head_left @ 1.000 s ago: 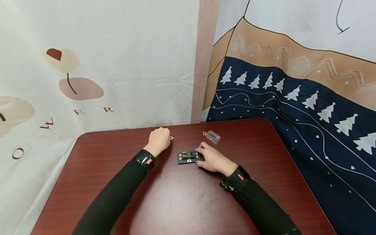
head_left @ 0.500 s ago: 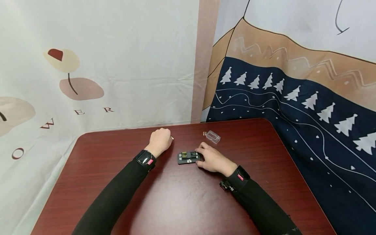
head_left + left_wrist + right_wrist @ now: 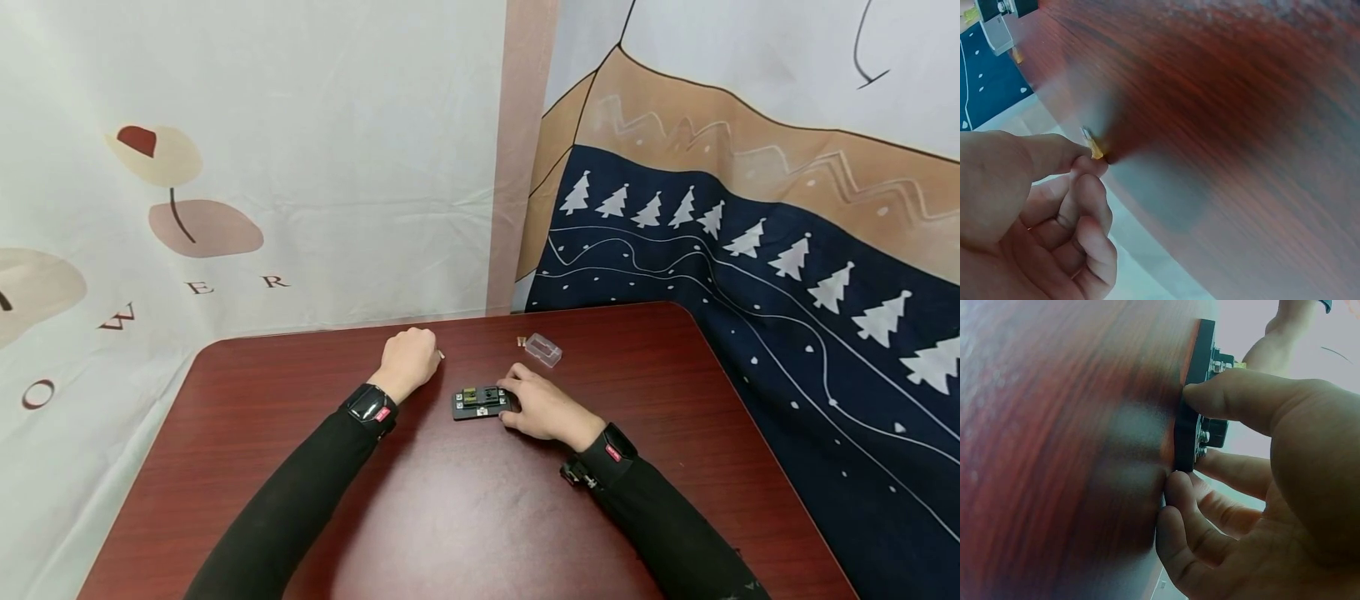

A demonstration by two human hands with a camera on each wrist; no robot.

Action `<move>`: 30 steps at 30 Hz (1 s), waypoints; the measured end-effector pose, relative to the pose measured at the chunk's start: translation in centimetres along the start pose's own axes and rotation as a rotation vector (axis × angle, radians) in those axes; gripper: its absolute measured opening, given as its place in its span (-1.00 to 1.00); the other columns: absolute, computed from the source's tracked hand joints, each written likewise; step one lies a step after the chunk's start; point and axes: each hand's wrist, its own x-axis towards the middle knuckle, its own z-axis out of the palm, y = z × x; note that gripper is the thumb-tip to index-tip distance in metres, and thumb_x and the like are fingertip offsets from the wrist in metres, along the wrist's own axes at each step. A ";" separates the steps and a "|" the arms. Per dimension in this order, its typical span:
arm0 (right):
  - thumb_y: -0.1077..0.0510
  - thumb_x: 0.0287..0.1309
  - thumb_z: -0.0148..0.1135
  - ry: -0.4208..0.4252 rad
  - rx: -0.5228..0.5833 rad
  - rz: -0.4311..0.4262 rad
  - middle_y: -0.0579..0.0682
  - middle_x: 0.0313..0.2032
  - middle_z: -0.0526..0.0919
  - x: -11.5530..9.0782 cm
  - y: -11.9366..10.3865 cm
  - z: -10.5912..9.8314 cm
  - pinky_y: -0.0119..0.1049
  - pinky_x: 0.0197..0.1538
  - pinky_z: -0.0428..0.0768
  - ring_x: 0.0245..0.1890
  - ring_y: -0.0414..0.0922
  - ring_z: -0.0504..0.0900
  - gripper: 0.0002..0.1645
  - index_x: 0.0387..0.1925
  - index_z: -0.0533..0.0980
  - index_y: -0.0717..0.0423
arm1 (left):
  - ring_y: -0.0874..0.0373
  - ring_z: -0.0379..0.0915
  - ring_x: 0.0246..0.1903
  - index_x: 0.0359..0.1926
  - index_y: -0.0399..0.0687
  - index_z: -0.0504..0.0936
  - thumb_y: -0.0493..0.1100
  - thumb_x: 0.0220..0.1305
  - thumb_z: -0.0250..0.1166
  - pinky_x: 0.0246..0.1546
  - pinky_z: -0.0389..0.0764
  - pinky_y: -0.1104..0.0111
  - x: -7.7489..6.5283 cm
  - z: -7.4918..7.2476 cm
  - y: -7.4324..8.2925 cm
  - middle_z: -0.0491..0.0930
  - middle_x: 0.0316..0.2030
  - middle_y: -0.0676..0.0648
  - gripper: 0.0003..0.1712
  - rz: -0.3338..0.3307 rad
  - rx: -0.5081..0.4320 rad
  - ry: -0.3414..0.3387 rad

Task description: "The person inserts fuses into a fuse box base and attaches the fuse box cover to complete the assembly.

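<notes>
My left hand [image 3: 408,363] is over the far part of the table, pinching a small yellow piece with a silvery metal tip [image 3: 1094,145] between thumb and forefinger. Its other fingers are curled into the palm. To the right, my right hand [image 3: 549,403] holds the right end of a small black block with metal bolts [image 3: 477,403], its thumb along the near edge. In the right wrist view the flat black base [image 3: 1199,362] of the block lies against the table, thumb on its side. A yellowish part sits in the left half of the block's top.
Behind the right hand lies a small clear plastic box [image 3: 543,350], with tiny light-coloured pieces [image 3: 521,342] at its left. The dark red tabletop [image 3: 420,517] ends at a back edge close to hanging cloths [image 3: 375,167].
The small piece in the left hand's pinch shows slightly less in the head view, and that hand has shifted very slightly. The right hand and the block stay in place.
</notes>
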 end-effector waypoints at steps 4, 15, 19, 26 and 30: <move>0.05 0.38 0.48 0.000 -0.002 -0.001 0.00 0.14 0.52 0.0 0.0 0.0 -0.18 0.11 0.53 -0.02 -0.12 0.52 -0.36 0.42 0.60 0.14 | -0.03 0.68 -0.41 -0.40 -0.12 0.76 -0.12 0.50 0.38 -0.37 0.75 0.03 -0.1 -0.1 0.0 0.71 -0.45 -0.11 -0.72 0.005 -0.001 -0.004; 0.05 0.38 0.48 -0.004 0.006 0.005 -0.02 0.13 0.51 -0.1 -0.1 -0.1 -0.19 0.10 0.53 -0.03 -0.13 0.51 -0.37 0.41 0.60 0.12 | -0.02 0.69 -0.40 -0.35 -0.15 0.78 -0.18 0.52 0.34 -0.38 0.76 0.02 -0.2 -0.4 0.5 0.77 -0.38 -0.14 -0.75 0.027 0.020 -0.007; 0.05 0.38 0.47 -0.004 0.004 -0.002 -0.01 0.13 0.51 0.0 0.0 0.0 -0.19 0.10 0.54 -0.04 -0.13 0.51 -0.37 0.41 0.60 0.12 | -0.05 0.72 -0.37 -0.29 -0.18 0.80 -0.19 0.51 0.34 -0.36 0.78 0.01 -0.2 -0.4 0.6 0.80 -0.33 -0.17 -0.78 0.032 0.028 -0.007; 0.04 0.38 0.47 0.000 -0.001 -0.006 0.00 0.14 0.52 0.1 0.1 0.1 -0.18 0.10 0.54 -0.03 -0.13 0.52 -0.36 0.41 0.60 0.13 | -0.03 0.70 -0.38 -0.36 -0.16 0.78 -0.20 0.51 0.30 -0.34 0.77 0.00 0.0 -0.2 0.6 0.78 -0.35 -0.15 -0.74 0.027 0.028 -0.014; 0.05 0.37 0.48 0.002 0.002 -0.008 0.00 0.14 0.52 0.1 0.2 0.2 -0.18 0.11 0.54 -0.03 -0.12 0.52 -0.36 0.41 0.60 0.13 | 0.01 0.63 -0.42 -0.42 -0.14 0.74 -0.19 0.52 0.29 -0.37 0.73 0.04 0.0 -0.3 0.6 0.72 -0.41 -0.12 -0.70 0.029 0.018 -0.021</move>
